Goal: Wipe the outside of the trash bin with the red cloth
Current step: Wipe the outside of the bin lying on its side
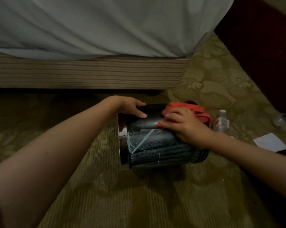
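Observation:
A dark, shiny trash bin lies on its side on the carpet, its rim toward the left. My left hand rests on the bin's upper side near the rim, fingers fairly straight against the wall. My right hand presses the crumpled red cloth against the top of the bin, fingers curled into the fabric. Part of the cloth bunches beyond my knuckles; the rest is hidden under my palm.
A bed with a white sheet and a striped base runs across the back. A clear plastic bottle stands just right of the bin. White paper lies at the right. Dark furniture fills the upper right. Patterned carpet surrounds the bin.

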### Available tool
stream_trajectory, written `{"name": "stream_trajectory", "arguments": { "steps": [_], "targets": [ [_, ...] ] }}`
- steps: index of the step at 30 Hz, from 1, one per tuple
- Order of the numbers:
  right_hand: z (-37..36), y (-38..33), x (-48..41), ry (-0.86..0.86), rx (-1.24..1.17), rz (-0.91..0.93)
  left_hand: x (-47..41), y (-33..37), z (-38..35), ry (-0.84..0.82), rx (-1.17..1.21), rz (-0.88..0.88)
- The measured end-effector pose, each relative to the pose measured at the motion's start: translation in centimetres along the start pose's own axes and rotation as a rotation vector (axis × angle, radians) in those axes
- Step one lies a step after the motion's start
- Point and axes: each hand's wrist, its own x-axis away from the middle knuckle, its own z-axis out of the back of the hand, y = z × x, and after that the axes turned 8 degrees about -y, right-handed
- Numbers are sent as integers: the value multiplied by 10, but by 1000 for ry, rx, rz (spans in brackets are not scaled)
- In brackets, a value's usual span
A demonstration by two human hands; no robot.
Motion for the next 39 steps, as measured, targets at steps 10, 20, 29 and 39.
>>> {"name": "stream_trajectory", "arguments": {
  "steps": [10,20,29,39],
  "targets": [
    [12,39,44,-82,44,-24,0,-2,-1,-12,37,-19],
    [-27,-14,-23,35,-27,135,-3,-4,-5,-1,36,-37],
    [6,43,49,-29,105,53,-2,-3,-1,-3,-13,6],
    [-7,22,11,14,45,112,-4,-6,-1,-14,35,-21]
  ]
}}
